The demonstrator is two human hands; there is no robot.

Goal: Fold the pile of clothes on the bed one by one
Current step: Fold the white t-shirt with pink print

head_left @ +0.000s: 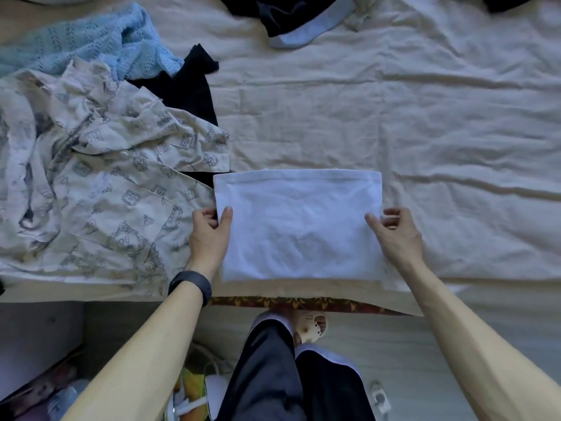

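One beige bed [394, 101], its near edge just below the folded white garment [299, 226]. One printed cream shirt [100, 183] left of that garment; one blue knit [76, 41] and one black piece [188, 92] up-left, one dark garment [297, 22] far beyond. Two hands, thumbs on top: left hand [209, 232], right hand [397, 235], fingers clamped on its side edges.

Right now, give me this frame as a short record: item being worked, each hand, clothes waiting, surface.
item: white garment, folded into a flat rectangle at the bed's near edge
left hand: pinches its left edge
right hand: pinches its right edge
waiting: patterned shirt, blue knit, black garment, dark piece with pale band; all unfolded
surface: wrinkled beige sheet
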